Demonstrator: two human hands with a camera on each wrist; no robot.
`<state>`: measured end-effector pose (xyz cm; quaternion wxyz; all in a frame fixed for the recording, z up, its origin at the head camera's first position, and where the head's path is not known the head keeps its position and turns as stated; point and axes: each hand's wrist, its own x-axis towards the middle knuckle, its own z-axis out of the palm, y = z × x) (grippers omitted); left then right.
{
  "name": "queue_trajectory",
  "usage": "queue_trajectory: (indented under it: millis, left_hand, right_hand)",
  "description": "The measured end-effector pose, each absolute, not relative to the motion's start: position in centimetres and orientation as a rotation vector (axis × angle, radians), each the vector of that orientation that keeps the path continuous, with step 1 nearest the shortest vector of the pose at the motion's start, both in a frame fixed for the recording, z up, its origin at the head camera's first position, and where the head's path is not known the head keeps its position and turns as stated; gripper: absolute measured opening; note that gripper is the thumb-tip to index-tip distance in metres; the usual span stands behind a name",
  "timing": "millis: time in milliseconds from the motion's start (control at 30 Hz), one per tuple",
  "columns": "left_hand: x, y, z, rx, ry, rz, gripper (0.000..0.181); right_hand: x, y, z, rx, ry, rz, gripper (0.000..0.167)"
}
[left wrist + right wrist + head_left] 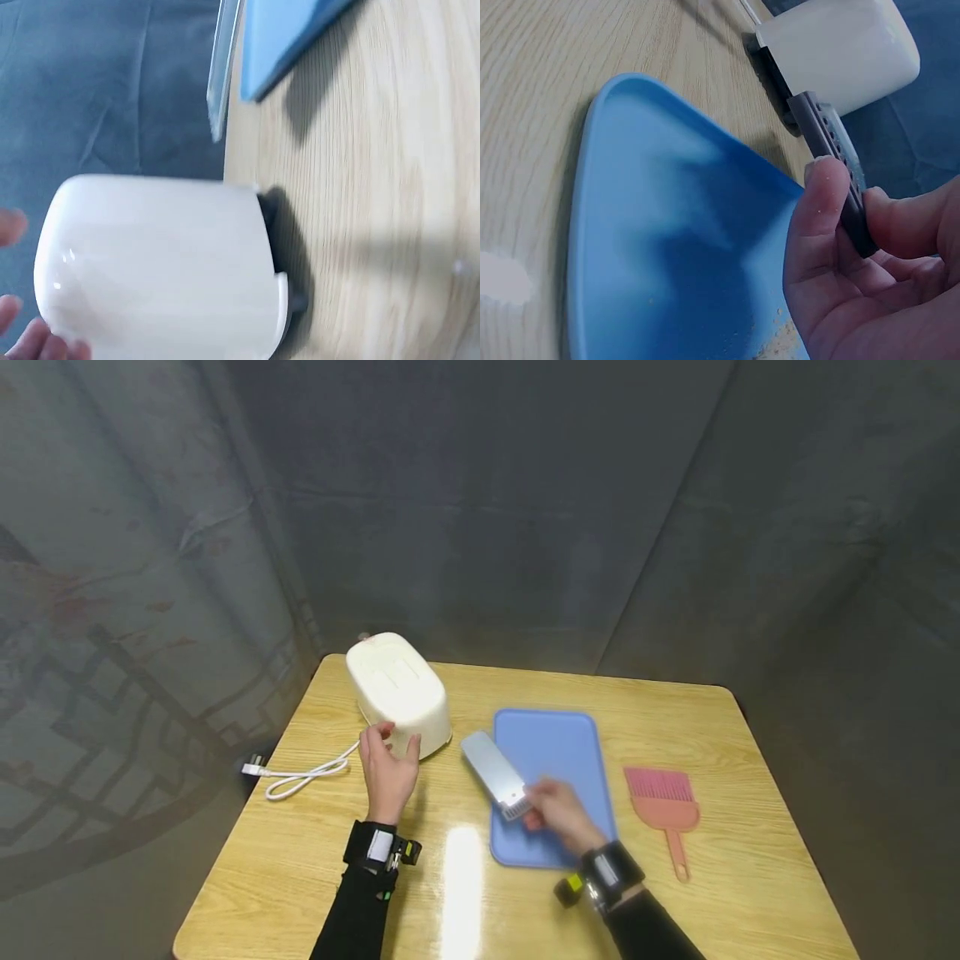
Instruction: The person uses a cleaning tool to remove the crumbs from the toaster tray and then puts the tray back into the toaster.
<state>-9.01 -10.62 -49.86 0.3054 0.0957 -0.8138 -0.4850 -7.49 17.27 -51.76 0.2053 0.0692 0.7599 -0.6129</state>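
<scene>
A cream-white toaster [401,685] stands at the back left of the table. My left hand [388,774] is at its near end, fingers slightly bent and spread; in the left wrist view its fingertips [56,346] are against the white casing. My right hand [561,814] pinches one end of a flat silver crumb tray [491,768] between thumb and fingers. The crumb tray is tilted above the left side of a blue tray [551,735]. Its dark, perforated end [821,131] shows in the right wrist view. Brown crumbs [780,341] lie in the blue tray.
A white power cord [300,777] with its plug [255,769] lies left of the toaster, near the table's left edge. A pink brush [663,785] with an orange-pink handle lies right of the blue tray. Grey cloth hangs behind the table.
</scene>
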Motion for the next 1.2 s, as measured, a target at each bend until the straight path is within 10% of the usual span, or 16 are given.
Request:
queue_trajectory:
  millis: [367, 1200]
  left_hand:
    - [-12.0, -12.7, -50.5, 0.183, -2.172, -1.142, 0.104]
    - [-13.6, -10.6, -51.8, 0.242, -2.126, -1.109, 0.075]
  right_hand:
    - [-7.9, 16.3, -52.0, 0.102, 2.065, -1.640, 0.023]
    - [-6.3, 15.0, -51.8, 0.063, 1.978, -1.601, 0.025]
